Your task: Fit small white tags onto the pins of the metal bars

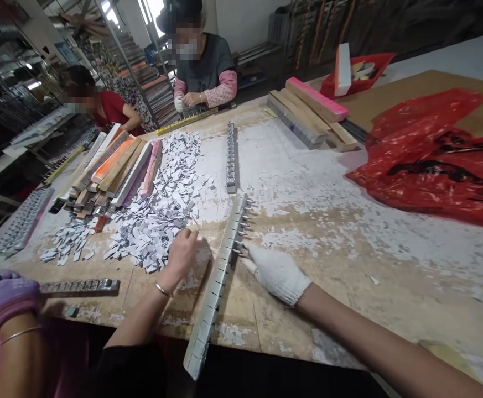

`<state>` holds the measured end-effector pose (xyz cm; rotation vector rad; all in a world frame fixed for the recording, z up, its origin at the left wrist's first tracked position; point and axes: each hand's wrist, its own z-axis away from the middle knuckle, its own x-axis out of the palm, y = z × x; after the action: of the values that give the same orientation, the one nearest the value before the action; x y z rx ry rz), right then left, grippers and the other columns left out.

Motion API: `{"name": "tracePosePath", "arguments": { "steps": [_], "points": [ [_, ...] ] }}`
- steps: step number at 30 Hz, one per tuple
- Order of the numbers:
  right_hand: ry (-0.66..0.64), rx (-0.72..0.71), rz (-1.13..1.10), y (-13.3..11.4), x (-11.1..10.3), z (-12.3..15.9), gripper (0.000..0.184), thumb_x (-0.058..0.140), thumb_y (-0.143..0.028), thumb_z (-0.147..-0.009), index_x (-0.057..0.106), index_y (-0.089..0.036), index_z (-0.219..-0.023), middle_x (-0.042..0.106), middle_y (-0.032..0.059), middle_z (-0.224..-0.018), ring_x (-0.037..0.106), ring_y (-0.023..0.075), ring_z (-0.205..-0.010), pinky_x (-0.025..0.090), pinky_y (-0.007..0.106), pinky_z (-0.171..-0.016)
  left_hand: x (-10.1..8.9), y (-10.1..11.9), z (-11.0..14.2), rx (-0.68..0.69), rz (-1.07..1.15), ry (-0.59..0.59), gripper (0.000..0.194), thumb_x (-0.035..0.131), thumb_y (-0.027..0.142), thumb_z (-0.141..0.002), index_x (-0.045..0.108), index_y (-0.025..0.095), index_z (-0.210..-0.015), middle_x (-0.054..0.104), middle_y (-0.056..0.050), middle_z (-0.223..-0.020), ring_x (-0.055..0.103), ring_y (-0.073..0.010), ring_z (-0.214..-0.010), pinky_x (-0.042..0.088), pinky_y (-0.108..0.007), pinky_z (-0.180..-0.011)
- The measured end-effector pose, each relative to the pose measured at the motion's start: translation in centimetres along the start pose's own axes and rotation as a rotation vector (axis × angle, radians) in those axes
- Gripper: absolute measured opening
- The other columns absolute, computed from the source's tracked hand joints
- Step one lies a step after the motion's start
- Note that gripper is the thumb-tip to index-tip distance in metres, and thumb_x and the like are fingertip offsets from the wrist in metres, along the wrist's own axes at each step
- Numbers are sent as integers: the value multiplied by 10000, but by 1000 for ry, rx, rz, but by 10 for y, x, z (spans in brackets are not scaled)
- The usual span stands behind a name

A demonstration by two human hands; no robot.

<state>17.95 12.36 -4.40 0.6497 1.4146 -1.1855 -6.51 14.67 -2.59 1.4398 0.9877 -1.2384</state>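
Worktable (pixel 341 260) below fingers; stiff-looking bar (pixel 219 276) between, grasp pin-free edge; right hand (pixel 279 275) at pins (pixel 245 224), left hand (pixel 182 253) curled, grips unclear.

Underneath: tan wooden bench (pixel 328 260) with white patches
Heaped: small, flat white chips (pixel 144 246)
Stacked: long, straight wooden bars (pixel 120 165)
Crumpled: shiny red plastic bag (pixel 424 190)
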Motion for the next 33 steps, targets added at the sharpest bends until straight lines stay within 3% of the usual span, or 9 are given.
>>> {"name": "tracePosePath", "arguments": {
  "steps": [5,8,13,18,20,25,30,31,33],
  "points": [
    [40,30,-146,13,20,27,450,436,-309,-984,496,-185,-1413,734,121,-1113,704,259,-955,495,314,-770,-16,-21,-40,99,-104,-64,219,537,-14,-805,609,184,-749,597,-99,-833,563,-267,-914,438,-400,-833],
    [95,22,-231,15,26,35,455,445,-293,-974,500,-185,-1413,740,112,-1082,701,245,-933,489,305,-772,-30,-18,-43,144,-87,-72,231,548,-16,-801,569,189,-697,575,-76,-778,561,-239,-849,441,-366,-801],
    [170,24,-438,1,7,43,435,488,-302,-955,532,-187,-1372,742,76,-953,684,211,-791,482,287,-697,-44,21,-1,126,66,62,189,431,100,-937,599,184,-961,625,-87,-944,593,-196,-823,490,-331,-733],
    [128,-149,-556,-28,-14,53,260,461,-262,-970,644,-183,-1138,724,57,-973,666,189,-861,466,269,-741,-33,77,63,-26,862,-47,160,527,340,-955,585,191,-939,635,-19,-776,630,-160,-698,519,-292,-658],
    [64,-167,-435,-33,-17,59,232,449,-230,-969,674,-176,-972,723,72,-973,664,206,-904,447,281,-773,-31,89,78,-57,953,-71,186,541,360,-947,563,188,-881,593,0,-736,598,-146,-688,497,-275,-658],
    [-6,-264,-247,-21,-22,77,204,476,-194,-942,677,-179,-974,724,75,-933,659,214,-834,401,283,-697,-37,92,92,24,819,-117,255,501,402,-969,538,192,-829,535,-4,-770,487,-133,-713,419,-258,-659],
    [-58,-440,-436,-5,-31,87,271,468,-347,-992,670,-185,-910,714,34,-859,632,158,-742,390,243,-652,-28,89,98,-3,1313,-550,384,660,545,-839,514,192,-797,463,35,-628,414,-94,-523,355,-231,-505],
    [-48,-459,-504,-5,-32,88,294,456,-363,-999,666,-187,-894,710,26,-847,625,146,-724,392,237,-649,-25,90,100,-38,1385,-565,413,677,569,-813,497,199,-791,443,49,-591,392,-87,-481,341,-228,-476],
    [9,-422,-550,-7,-29,87,327,420,-361,-1008,661,-188,-869,704,22,-820,620,142,-713,395,238,-655,-20,95,104,-91,1335,-414,380,643,555,-847,502,205,-807,469,44,-583,419,-98,-477,363,-237,-480]
  ]
}}
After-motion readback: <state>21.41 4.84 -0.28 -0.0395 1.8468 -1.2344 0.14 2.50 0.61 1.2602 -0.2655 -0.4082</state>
